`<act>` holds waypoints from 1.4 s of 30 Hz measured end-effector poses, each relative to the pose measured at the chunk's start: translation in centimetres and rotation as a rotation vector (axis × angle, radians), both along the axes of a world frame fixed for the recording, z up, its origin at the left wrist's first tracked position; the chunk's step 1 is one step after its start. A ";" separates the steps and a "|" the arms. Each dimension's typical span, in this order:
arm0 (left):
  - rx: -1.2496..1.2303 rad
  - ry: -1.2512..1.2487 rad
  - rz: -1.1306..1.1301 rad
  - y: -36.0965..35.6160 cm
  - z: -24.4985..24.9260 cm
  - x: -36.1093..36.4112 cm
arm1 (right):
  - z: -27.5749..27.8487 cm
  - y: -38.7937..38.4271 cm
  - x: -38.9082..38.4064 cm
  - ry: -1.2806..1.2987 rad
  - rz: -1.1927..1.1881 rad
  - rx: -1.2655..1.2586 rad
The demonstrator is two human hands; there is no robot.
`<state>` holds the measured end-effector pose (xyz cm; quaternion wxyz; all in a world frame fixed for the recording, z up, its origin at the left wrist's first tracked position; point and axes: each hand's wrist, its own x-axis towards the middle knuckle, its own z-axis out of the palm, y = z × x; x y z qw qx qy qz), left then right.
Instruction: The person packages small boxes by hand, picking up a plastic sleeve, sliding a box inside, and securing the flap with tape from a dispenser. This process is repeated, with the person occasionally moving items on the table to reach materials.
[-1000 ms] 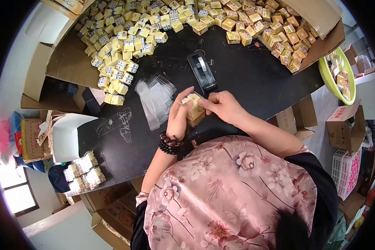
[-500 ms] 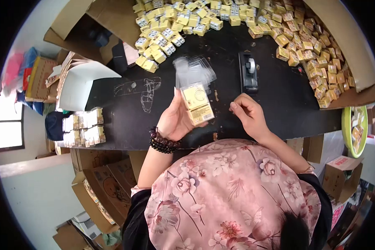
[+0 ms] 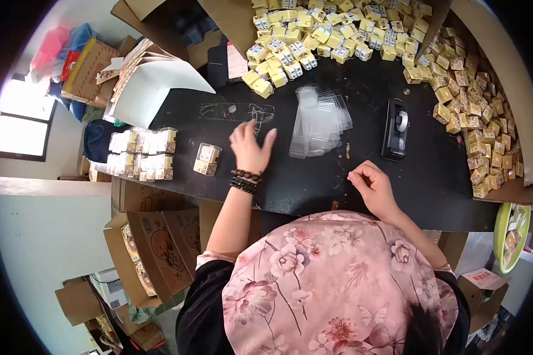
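My left hand [image 3: 250, 148] is over the black table with fingers spread and nothing in it. A wrapped pack of small yellow boxes [image 3: 206, 159] sits on the table to its left, apart from the fingers. To the hand's right lies a fanned pile of clear plastic sleeves [image 3: 320, 124]. My right hand [image 3: 374, 188] rests near the table's front edge, thumb and fingers pinched together. Whether anything is between its fingertips is too small to make out. A black tape dispenser [image 3: 395, 131] with a roll of tape stands beyond it.
Many small yellow boxes [image 3: 331, 32] are heaped at the back, and more orange-yellow boxes [image 3: 479, 124] at the right inside cardboard walls. Rows of wrapped packs [image 3: 141, 155] stand at the left edge near a white-lined carton [image 3: 151, 92]. A green basket [image 3: 503, 236] is at the right.
My left hand has let go of the pack of yellow boxes, which now sits on the table at the left. The hand has opened. The view has shifted; my right hand stays curled.
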<state>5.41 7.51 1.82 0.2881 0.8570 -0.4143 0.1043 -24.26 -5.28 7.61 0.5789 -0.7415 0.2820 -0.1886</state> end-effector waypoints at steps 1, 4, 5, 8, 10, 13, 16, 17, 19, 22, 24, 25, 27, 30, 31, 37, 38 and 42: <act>0.014 0.106 -0.067 -2.5 -0.4 -1.6 | 0.0 0.1 0.1 0.007 -0.014 -0.004; 0.182 0.144 -0.011 -7.8 -1.2 -5.5 | 0.1 0.3 0.2 -0.002 0.025 -0.058; 0.186 0.131 0.014 -8.6 -1.5 -5.8 | 0.0 0.3 0.1 0.003 0.008 -0.066; 0.170 0.261 0.016 -9.4 -1.9 -5.2 | -0.3 0.2 -0.8 0.040 0.011 -0.020; 0.021 0.246 -0.044 -8.8 -3.2 -4.0 | -0.9 0.0 -1.1 0.061 -0.047 -0.044; -0.250 0.498 -0.082 -7.4 -2.4 -5.1 | -3.6 -1.0 0.0 -0.020 -0.170 0.066; -0.206 0.534 -0.074 -6.3 -1.6 -6.6 | -5.8 -1.7 2.5 -0.112 -0.224 0.212; -0.207 0.545 -0.051 -6.2 -1.4 -6.8 | -6.1 -1.8 3.3 -0.111 -0.218 0.208; -0.295 0.449 -0.058 -6.4 -2.9 -6.5 | -7.4 -1.8 4.7 -0.075 -0.245 0.068; -0.284 0.476 -0.190 -5.5 -1.2 -7.2 | -9.0 -1.7 6.7 -0.089 -0.343 -0.039; -0.456 1.025 -0.413 -5.2 -0.2 -9.3 | -8.3 -1.6 7.0 -0.271 -0.284 0.212; -0.433 1.007 -0.444 -4.6 1.0 -10.5 | -7.7 -1.7 6.7 -0.315 -0.282 0.189; -0.225 0.226 -0.399 -4.4 4.9 -12.8 | -5.0 -1.6 5.0 -0.288 -0.192 0.245; -0.035 -0.324 -0.411 -3.6 7.7 -13.4 | -1.9 -1.0 2.3 -0.199 -0.066 0.045; 0.056 -0.216 -0.498 -3.3 7.7 -13.0 | -1.3 -0.7 1.5 -0.214 -0.043 -0.030; 0.061 0.008 -0.689 -2.7 6.0 -13.1 | -1.0 -0.3 -1.4 -0.169 -0.027 -0.264; 0.057 -0.013 -0.726 -2.9 6.9 -14.2 | -1.1 -0.7 -1.8 -0.129 0.034 -0.211; 0.045 0.720 -0.807 -2.9 5.9 -14.6 | -3.2 -3.3 -2.9 -0.003 0.440 0.356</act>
